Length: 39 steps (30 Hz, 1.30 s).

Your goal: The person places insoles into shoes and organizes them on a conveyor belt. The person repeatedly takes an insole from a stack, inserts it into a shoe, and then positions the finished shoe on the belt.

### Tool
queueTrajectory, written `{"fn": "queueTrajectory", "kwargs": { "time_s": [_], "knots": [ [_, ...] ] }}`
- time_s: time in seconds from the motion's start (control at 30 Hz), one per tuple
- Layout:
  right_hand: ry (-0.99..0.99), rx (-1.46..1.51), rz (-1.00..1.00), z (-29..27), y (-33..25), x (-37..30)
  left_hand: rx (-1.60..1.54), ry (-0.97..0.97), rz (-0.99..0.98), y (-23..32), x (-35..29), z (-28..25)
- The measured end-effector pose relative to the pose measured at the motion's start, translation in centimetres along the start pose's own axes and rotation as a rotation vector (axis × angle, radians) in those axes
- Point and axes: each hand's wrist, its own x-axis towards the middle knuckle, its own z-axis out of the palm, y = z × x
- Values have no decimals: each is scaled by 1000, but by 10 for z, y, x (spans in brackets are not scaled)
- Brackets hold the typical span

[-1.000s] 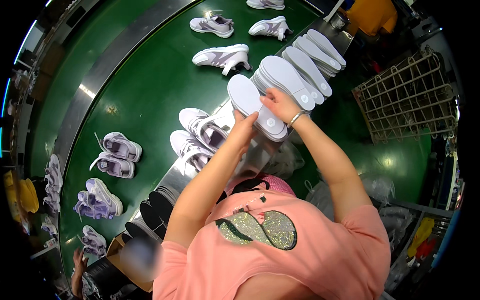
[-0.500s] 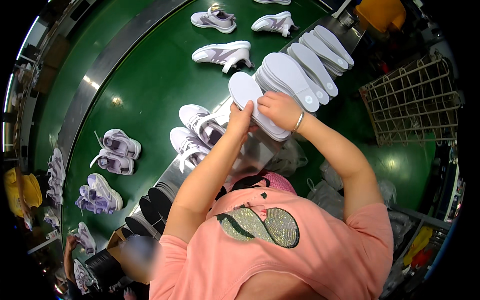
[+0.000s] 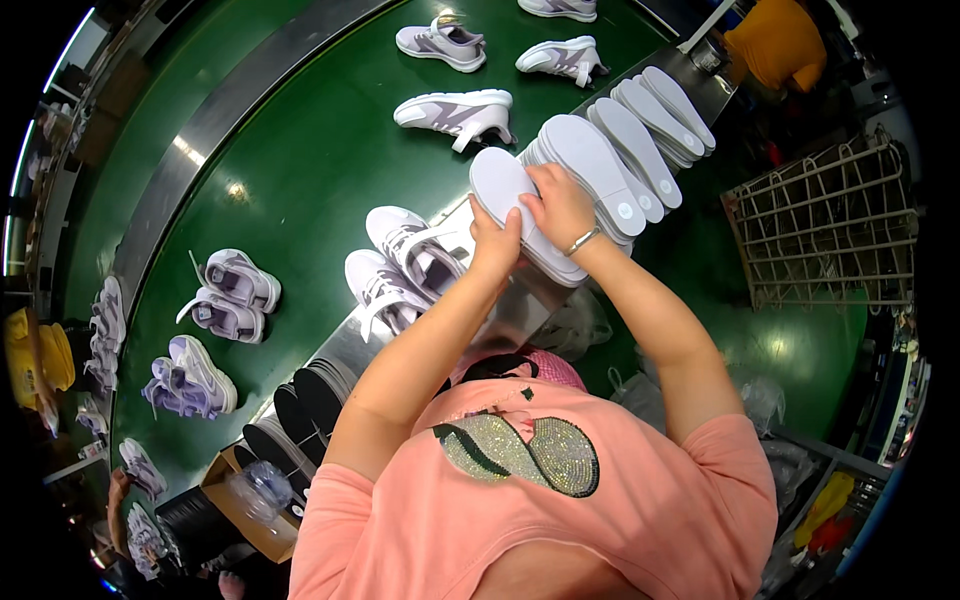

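Observation:
A stack of white shoe insoles (image 3: pixel 498 176) lies at the edge of the bench, between my hands. My left hand (image 3: pixel 494 242) grips its left side, with the thumb on top near the middle. From the right, my right hand (image 3: pixel 563 208) closes over the opposite edge, its thumb pointing toward the left one. More white insoles (image 3: pixel 585 155) stand in stacks just beyond my right hand. A pair of pale lilac sneakers (image 3: pixel 395 275) with white straps sits left of my left hand.
Several more sneakers (image 3: pixel 455 115) rest on the green surface (image 3: pixel 300 170). Black insoles (image 3: pixel 295 410) and a cardboard box (image 3: pixel 255 525) with clear plastic are at lower left. A wire rack (image 3: pixel 820 225) stands at right. Another person's hand (image 3: pixel 120 485) touches a shoe at far left.
My right hand has shifted up along the insole stack, its thumb now extended over the top. My left hand keeps its hold. The other person's head has left the lower left, uncovering the cardboard box.

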Motion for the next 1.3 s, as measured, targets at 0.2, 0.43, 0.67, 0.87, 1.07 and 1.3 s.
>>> {"fn": "queueTrajectory", "kwargs": {
  "time_s": [0.2, 0.43, 0.67, 0.87, 1.07, 1.3],
  "knots": [
    [-145, 710, 358, 13, 25, 4, -210, -121, -66, -6, 18, -11],
    [61, 1178, 282, -6, 7, 15, -36, -68, 39, 4, 15, 5],
    [246, 1170, 257, -55, -36, 40, -106, -141, 63, 1, 10, -16],
    [-151, 948, 313, -66, -59, -14, -366, -419, 291, 35, -69, -48],
    [-439, 292, -198, -44, -103, -50, -422, -75, 105, -9, -113, -96],
    [-379, 290, -309, -39, -112, -46, 602, 390, 549, -71, -112, -156]
  ]
}}
